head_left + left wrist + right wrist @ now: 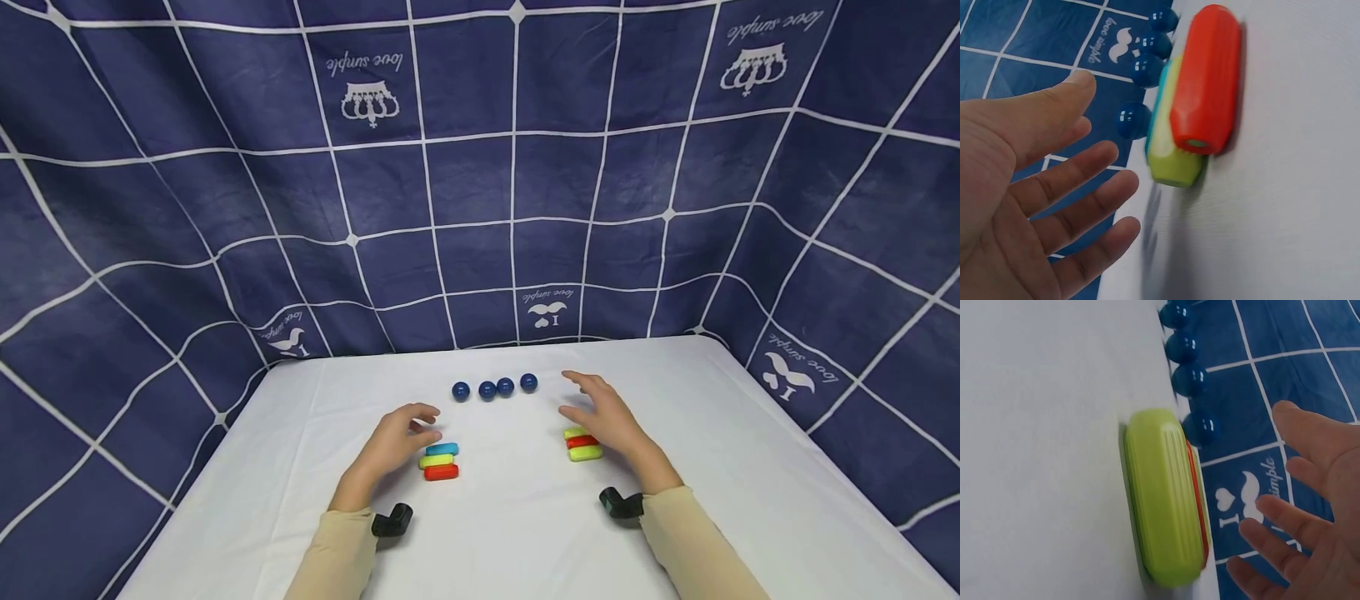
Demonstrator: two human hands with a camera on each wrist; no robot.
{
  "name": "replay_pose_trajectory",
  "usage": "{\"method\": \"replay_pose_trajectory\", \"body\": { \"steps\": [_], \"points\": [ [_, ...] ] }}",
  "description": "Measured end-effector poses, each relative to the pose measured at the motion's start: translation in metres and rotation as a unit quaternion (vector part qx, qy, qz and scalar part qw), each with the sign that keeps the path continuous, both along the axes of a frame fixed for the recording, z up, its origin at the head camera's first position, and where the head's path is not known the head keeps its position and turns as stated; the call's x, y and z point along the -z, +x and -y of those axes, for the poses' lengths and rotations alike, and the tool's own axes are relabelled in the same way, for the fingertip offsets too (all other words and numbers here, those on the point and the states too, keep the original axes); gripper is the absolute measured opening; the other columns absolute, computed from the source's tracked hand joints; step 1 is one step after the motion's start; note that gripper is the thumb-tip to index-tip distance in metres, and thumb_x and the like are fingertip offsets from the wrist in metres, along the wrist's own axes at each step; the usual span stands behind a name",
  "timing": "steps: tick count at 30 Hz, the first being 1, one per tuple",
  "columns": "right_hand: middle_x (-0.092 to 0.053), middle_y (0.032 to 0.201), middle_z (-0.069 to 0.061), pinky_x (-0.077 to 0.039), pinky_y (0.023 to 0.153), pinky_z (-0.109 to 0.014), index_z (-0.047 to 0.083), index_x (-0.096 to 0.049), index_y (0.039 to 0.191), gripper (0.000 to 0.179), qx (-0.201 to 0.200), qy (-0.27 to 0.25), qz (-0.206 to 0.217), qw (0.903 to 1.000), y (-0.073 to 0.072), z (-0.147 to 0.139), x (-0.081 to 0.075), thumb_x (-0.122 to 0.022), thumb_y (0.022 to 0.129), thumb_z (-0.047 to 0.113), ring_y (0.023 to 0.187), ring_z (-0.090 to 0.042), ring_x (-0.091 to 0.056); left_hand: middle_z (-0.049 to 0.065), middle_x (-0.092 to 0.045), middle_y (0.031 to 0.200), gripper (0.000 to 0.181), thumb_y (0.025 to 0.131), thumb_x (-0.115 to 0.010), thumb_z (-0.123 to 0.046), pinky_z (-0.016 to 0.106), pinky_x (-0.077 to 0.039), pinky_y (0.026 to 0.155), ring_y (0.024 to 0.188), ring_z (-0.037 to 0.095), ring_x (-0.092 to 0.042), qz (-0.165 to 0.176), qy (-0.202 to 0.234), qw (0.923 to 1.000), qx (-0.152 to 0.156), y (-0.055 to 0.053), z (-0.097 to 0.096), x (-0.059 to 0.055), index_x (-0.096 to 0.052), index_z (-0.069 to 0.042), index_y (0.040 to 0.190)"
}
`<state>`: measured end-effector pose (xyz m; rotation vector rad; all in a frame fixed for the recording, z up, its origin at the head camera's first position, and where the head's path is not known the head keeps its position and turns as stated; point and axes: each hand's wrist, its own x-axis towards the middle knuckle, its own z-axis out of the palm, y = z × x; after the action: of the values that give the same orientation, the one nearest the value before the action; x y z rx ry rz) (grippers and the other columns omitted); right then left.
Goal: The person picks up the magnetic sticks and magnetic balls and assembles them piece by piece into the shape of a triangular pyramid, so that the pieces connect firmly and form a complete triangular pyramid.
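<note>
My left hand (393, 437) hovers just behind and left of three short plastic bars: a blue bar (442, 448), a yellow-green bar (437, 460) and a red bar (441, 472), side by side. In the left wrist view its fingers are spread and relaxed, holding nothing. On the other side, my right hand (611, 417) is above and beside a second group, where a red bar (582, 442) lies between two yellow-green bars (586, 453). Its palm is bare in the right wrist view, with the fingers loosely extended. Several glossy dark blue balls (487, 391) form a row beyond both hands.
A white cloth (510, 533) covers the table. Blue curtains (472, 183) with white grid lines rise behind it and at both sides. Black curved pieces stick out at the left wrist (393, 521) and the right wrist (620, 503), close over the cloth.
</note>
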<state>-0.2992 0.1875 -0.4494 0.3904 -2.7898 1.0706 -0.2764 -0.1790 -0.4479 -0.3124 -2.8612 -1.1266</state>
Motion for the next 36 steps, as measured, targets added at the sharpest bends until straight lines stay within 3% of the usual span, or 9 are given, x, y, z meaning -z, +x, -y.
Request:
{"method": "replay_pose_trajectory", "body": {
  "steps": [7,15,23,29,36],
  "points": [
    [-0.052,0.145,-0.014,-0.045,0.105,-0.057,0.021,-0.046,0.149,0.061,-0.001,-0.035,0.046,0.9983,-0.014,0.014,0.003,-0.070,0.093,0.030,0.130,-0.036,-0.053,0.002,-0.073,0.101,0.029,0.085,-0.079,-0.015,0.035,-0.054,0.082,0.090,0.015,-0.065,0.030,0.015,0.9994,0.010,-0.002,-0.001,0.010,-0.072,-0.011,0.113],
    [-0.052,0.145,-0.016,-0.045,0.105,-0.054,0.020,-0.046,0.148,0.059,-0.004,-0.055,0.089,0.9945,-0.038,0.028,-0.005,-0.069,0.094,0.028,0.126,-0.035,-0.054,-0.001,-0.071,0.096,0.024,0.082,-0.081,-0.014,0.032,-0.049,0.081,0.085,0.013,-0.057,0.014,-0.005,0.9999,-0.001,-0.004,-0.001,0.015,-0.077,-0.014,0.105],
    [-0.052,0.144,-0.022,-0.046,0.104,-0.052,0.015,-0.050,0.145,0.053,-0.026,-0.085,0.109,0.9901,-0.057,0.042,0.001,-0.067,0.095,0.016,0.122,-0.038,-0.056,-0.003,-0.070,0.093,0.011,0.084,-0.079,-0.015,0.038,-0.052,0.087,0.087,0.013,-0.059,0.016,-0.016,0.9997,-0.005,-0.002,0.001,0.017,-0.079,-0.016,0.095],
    [-0.053,0.145,-0.019,-0.043,0.107,-0.054,0.017,-0.053,0.144,0.052,-0.026,-0.062,0.116,0.9909,-0.064,0.055,0.005,-0.067,0.094,0.016,0.127,-0.039,-0.054,-0.003,-0.070,0.094,0.008,0.087,-0.077,-0.014,0.041,-0.054,0.090,0.090,0.013,-0.061,0.024,-0.015,0.9994,-0.018,0.000,0.004,0.016,-0.080,-0.017,0.094],
    [-0.054,0.146,-0.016,-0.036,0.114,-0.056,0.018,-0.057,0.140,0.049,-0.016,-0.007,0.090,0.9958,-0.065,0.059,0.009,-0.068,0.092,0.017,0.135,-0.039,-0.049,-0.004,-0.068,0.087,0.007,0.087,-0.075,-0.012,0.032,-0.051,0.079,0.081,0.010,-0.057,0.001,-0.032,0.9995,-0.006,-0.002,0.005,0.018,-0.081,-0.014,0.091]
  ]
}}
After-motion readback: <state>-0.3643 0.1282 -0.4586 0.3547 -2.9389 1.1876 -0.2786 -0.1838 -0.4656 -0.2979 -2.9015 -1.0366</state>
